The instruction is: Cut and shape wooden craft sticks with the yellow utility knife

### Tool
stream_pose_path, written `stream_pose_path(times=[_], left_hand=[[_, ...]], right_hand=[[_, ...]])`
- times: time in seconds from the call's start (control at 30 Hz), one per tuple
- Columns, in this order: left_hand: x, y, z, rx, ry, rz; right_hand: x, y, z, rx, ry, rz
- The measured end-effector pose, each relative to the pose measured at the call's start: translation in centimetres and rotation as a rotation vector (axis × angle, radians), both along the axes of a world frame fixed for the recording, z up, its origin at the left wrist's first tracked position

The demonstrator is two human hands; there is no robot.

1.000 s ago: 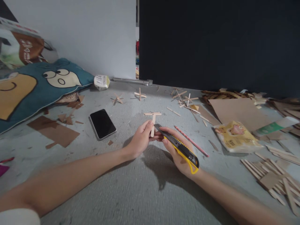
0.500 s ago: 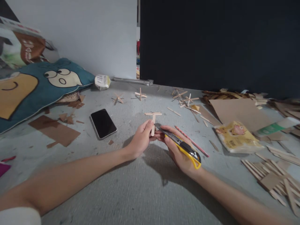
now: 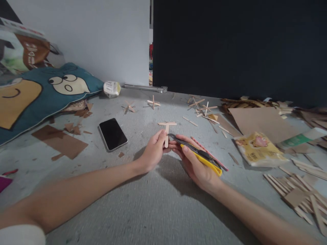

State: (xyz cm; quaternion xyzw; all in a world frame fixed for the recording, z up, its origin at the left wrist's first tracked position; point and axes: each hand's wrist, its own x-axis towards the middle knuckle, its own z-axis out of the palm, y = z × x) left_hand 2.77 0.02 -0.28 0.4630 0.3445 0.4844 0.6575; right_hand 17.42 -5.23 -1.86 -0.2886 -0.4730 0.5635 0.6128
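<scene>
Pinched in my left hand (image 3: 153,151) is an upright wooden craft stick (image 3: 167,140), its lower end showing below the thumb. Beyond its top, other thin sticks (image 3: 170,124) lie crosswise. My right hand (image 3: 198,166) grips a yellow and black utility knife (image 3: 201,154), with the blade end pointing left, at or very near the stick's right edge. Whether the blade touches the wood is too small to tell. Just right of the knife a red striped pencil or straw (image 3: 217,160) rests on the grey table (image 3: 133,211).
A phone (image 3: 112,134) lies left of my hands, near cardboard scraps (image 3: 60,141) and a blue cushion (image 3: 68,85). Star-shaped stick pieces (image 3: 153,102) stand behind. To the right are a yellow packet (image 3: 258,149), a glue tube (image 3: 301,137) and a stick bundle (image 3: 293,195).
The knife has rolled in my right hand and its handle has shifted slightly right. My left hand and its stick have barely moved.
</scene>
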Motion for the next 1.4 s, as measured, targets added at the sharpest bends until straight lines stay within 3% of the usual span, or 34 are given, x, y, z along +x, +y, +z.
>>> stream_pose_path(times=[0.17,0.27,0.43,0.53,0.7,1.03,1.23,1.4], left_hand=[[-0.1,0.1,0.0,0.078,0.074,0.019],[-0.5,0.2,-0.2,0.18,0.141,0.047],[-1.2,0.0,-0.1,0.332,0.455,0.058],[-1.4,-0.5,0.4,0.439,0.609,-0.019],[-1.3,-0.8,1.1,0.507,0.703,-0.172],[-1.7,-0.7,0.2,0.522,0.607,-0.206],[-1.9,-1.1,0.6,0.631,0.725,-0.242],[-1.8,-1.4,0.5,0.64,0.821,-0.286]], right_hand=[[0.1,0.2,0.2,-0.026,0.01,0.021],[0.5,0.2,0.7,0.016,-0.055,-0.039],[2.0,0.0,0.9,0.21,-0.47,-0.299],[2.5,0.1,0.3,0.362,-0.688,-0.39],[2.7,0.6,-0.4,0.456,-0.857,-0.295],[2.4,0.9,0.4,0.36,-0.863,-0.25],[2.6,1.0,-0.4,0.343,-0.885,-0.304],[3.2,0.8,-0.6,0.397,-0.908,-0.258]])
